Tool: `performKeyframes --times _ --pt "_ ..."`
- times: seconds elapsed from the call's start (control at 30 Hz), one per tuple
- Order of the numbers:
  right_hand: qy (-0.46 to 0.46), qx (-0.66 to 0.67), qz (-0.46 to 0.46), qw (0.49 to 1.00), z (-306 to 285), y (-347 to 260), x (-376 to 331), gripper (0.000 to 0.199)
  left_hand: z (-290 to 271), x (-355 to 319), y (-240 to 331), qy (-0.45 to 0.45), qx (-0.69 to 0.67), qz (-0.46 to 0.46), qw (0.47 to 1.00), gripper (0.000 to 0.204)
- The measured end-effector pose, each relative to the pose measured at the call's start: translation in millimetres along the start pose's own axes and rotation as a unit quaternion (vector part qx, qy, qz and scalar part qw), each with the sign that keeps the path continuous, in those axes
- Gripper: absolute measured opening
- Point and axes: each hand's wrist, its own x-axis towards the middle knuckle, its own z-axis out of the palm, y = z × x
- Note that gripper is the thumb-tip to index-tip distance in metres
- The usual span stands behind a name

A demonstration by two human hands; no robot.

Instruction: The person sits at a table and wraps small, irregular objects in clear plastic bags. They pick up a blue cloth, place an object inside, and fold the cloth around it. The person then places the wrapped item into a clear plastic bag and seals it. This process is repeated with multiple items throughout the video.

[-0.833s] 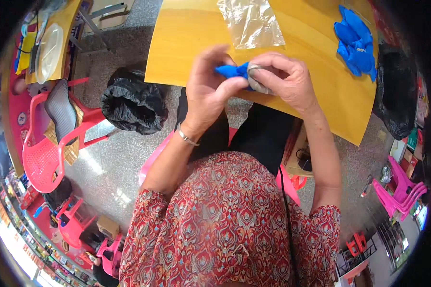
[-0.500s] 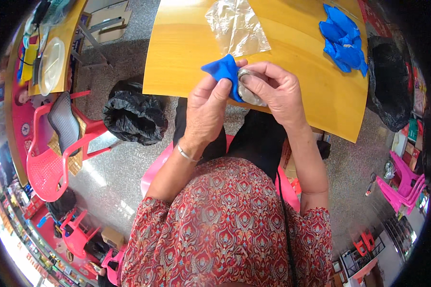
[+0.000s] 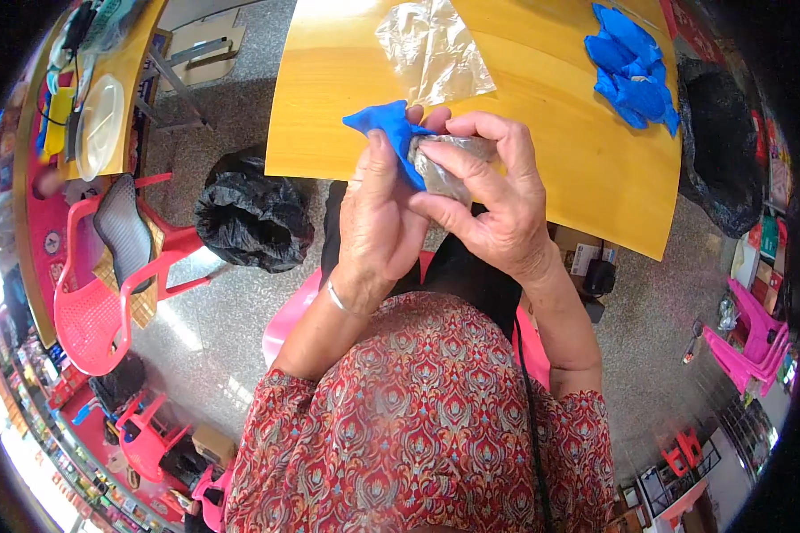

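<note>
Just over the near edge of the yellow wooden table (image 3: 329, 133), my two hands meet. A soft blue cloth-like piece (image 3: 384, 123) is pinched between the thumb and fingers of my left hand (image 3: 369, 213), its pointed corner sticking out to the left. My right hand (image 3: 511, 195) grips a crumpled, greyish see-through plastic bundle (image 3: 449, 180) pressed against the blue piece. What lies inside the bundle I cannot make out. A flat, wrinkled clear plastic bag (image 3: 436, 53) lies on the table beyond my hands.
Several blue pieces (image 3: 631, 67) lie heaped at the table's right side. Black bag-lined bins stand left (image 3: 253, 213) and right (image 3: 720, 147) of the table. A red plastic chair (image 3: 93, 320) is at the left, near another table holding a clear lid (image 3: 102, 124).
Both hands have shifted slightly left. My right hand has turned and spread its fingers around the plastic bundle, which now shows more. The blue piece's corner has tipped further left.
</note>
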Motion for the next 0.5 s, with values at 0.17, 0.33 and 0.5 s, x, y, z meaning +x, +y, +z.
performKeyframes --times 0.17,0.33,0.5 --pt "-0.003 0.059 0.024 0.998 -2 2 2 0.038 -1 -1 -2 -0.032 0.031 0.042 0.998 0.053" --pt "-0.017 0.075 0.057 0.995 -6 2 7 0.029 -6 2 0 -0.107 0.032 0.039 0.993 0.056" --pt "-0.019 0.133 0.13 0.982 -9 4 1 0.027 -5 7 -4 -0.141 0.031 -0.026 0.989 0.062"
